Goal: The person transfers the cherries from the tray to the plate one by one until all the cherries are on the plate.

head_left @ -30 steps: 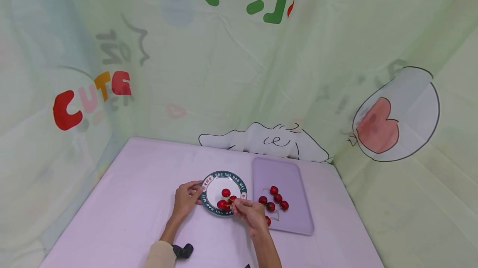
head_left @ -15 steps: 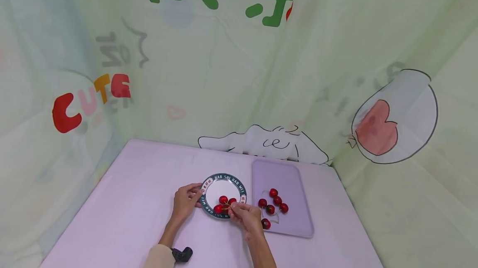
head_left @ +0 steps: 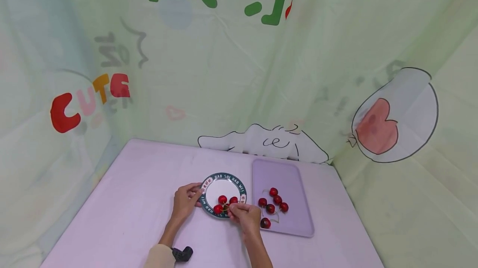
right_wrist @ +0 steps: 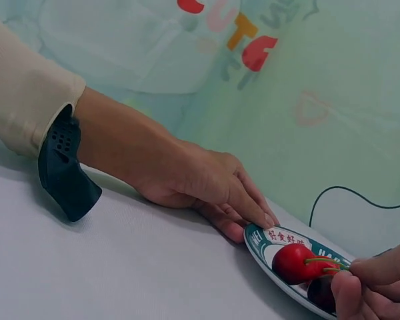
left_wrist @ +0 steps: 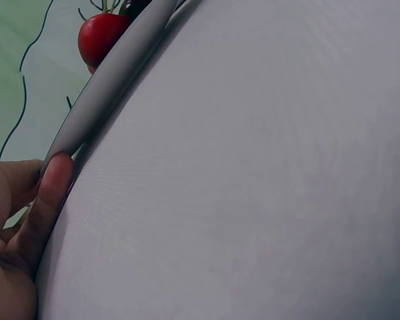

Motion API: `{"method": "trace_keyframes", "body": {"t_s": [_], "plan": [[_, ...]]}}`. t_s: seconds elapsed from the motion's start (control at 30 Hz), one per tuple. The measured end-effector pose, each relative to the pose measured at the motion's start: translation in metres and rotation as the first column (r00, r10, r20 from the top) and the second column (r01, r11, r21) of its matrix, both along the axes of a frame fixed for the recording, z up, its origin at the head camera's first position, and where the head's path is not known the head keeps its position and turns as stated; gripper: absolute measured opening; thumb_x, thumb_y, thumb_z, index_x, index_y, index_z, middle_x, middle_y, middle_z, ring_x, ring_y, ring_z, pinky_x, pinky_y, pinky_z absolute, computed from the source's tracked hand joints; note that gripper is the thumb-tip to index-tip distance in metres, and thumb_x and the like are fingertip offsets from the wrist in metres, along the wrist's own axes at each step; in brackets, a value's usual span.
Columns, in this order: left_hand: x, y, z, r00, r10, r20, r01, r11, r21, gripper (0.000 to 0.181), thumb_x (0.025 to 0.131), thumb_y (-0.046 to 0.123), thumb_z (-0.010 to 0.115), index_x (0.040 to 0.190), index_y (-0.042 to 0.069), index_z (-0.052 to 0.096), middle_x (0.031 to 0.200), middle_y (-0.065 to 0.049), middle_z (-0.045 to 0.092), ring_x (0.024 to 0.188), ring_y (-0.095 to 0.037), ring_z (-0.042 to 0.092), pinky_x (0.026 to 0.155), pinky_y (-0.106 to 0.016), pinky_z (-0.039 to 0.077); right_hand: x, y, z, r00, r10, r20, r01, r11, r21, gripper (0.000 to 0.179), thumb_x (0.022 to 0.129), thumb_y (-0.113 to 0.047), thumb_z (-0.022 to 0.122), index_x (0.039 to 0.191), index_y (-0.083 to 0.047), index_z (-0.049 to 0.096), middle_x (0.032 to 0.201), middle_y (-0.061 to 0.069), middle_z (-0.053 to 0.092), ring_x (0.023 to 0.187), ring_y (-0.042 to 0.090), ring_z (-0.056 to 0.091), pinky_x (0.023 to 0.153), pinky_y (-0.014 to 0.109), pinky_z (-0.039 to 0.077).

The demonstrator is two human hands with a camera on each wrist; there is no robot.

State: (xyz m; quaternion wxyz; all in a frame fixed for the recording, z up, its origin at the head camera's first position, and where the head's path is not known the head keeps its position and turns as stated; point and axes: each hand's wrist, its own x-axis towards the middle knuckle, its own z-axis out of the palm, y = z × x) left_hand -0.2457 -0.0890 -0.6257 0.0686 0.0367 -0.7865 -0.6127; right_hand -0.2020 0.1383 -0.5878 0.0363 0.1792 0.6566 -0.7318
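A white plate (head_left: 219, 188) with a dark green lettered rim lies on the table, several red cherries (head_left: 222, 199) gathered on its near side. My left hand (head_left: 185, 199) pinches the plate's left rim, thumb on top and a finger (left_wrist: 55, 183) under the edge, as the left wrist view shows. Over the plate's near right side, my right hand (head_left: 246, 217) pinches green cherry stems (right_wrist: 330, 261) between thumb and forefinger. Those cherries sit on or just above the plate; the fingers partly hide them. In the right wrist view a bright red cherry (right_wrist: 292, 264) hangs beside a darker one.
Right of the plate lies a lilac tray (head_left: 278, 172) with several more cherries (head_left: 277, 200), some with stems. A black device (head_left: 182, 254) is strapped at the left wrist. A printed curtain (head_left: 231, 73) stands behind the pale table (head_left: 149, 176).
My right hand has moved slightly left and nearer, and the cherries on the plate have shifted with it toward the near rim. The left hand keeps its hold on the plate.
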Motion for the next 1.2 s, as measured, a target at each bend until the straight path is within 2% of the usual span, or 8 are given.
{"method": "trace_keyframes", "body": {"t_s": [0.33, 0.7, 1.2], "plan": [[0.0, 0.001, 0.002, 1.0, 0.005, 0.005, -0.005, 1.0, 0.002, 0.033, 0.103, 0.007, 0.075, 0.135, 0.001, 0.074, 0.103, -0.015, 0.076, 0.059, -0.011, 0.07, 0.058, -0.021, 0.062, 0.003, -0.001, 0.003, 0.999, -0.044, -0.026, 0.046, 0.996, 0.074, 0.014, 0.091, 0.004, 0.084, 0.104, 0.01, 0.08, 0.085, 0.013, 0.082, 0.065, 0.012, 0.075, 0.063, 0.023, 0.066], [0.002, 0.002, 0.006, 1.0, 0.005, 0.003, -0.005, 1.0, -0.003, 0.033, 0.103, 0.008, 0.075, 0.135, 0.0, 0.074, 0.105, -0.016, 0.077, 0.061, -0.013, 0.071, 0.058, -0.021, 0.062, 0.011, -0.004, 0.018, 0.999, -0.034, -0.035, 0.039, 0.986, 0.164, 0.017, 0.092, 0.001, 0.084, 0.106, 0.011, 0.08, 0.087, 0.016, 0.083, 0.063, 0.01, 0.073, 0.061, 0.021, 0.064], [0.001, 0.002, -0.002, 1.0, 0.018, 0.021, -0.017, 0.999, -0.043, 0.033, 0.105, 0.011, 0.074, 0.137, 0.005, 0.074, 0.107, -0.015, 0.077, 0.061, -0.013, 0.071, 0.059, -0.02, 0.062, 0.018, 0.001, 0.023, 0.999, -0.01, -0.045, 0.019, 0.978, 0.208, 0.018, 0.094, -0.002, 0.084, 0.106, 0.01, 0.081, 0.087, 0.016, 0.083, 0.063, 0.011, 0.073, 0.059, 0.019, 0.061]]}}
